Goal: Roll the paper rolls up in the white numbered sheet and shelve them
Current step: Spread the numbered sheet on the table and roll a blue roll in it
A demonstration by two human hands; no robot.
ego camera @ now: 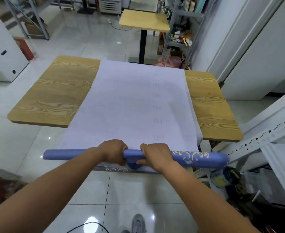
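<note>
The wooden table (57,91) carries the white numbered sheet (125,101), which runs away from me and overhangs the near edge. The blue paper roll (67,154) lies across that near end, long axis left to right. My left hand (112,153) and right hand (157,156) curl round its middle. I'd roll forward evenly, keeping the ends level.

left hand (112,153) grips roll (133,155) | right hand (157,156) grips roll | sheet (135,105) on bench (62,91)

A blue paper roll (81,154), gold scrollwork near its right end, lies crosswise on the near end of the white numbered sheet (130,101), which is spread flat and reaches far.
</note>
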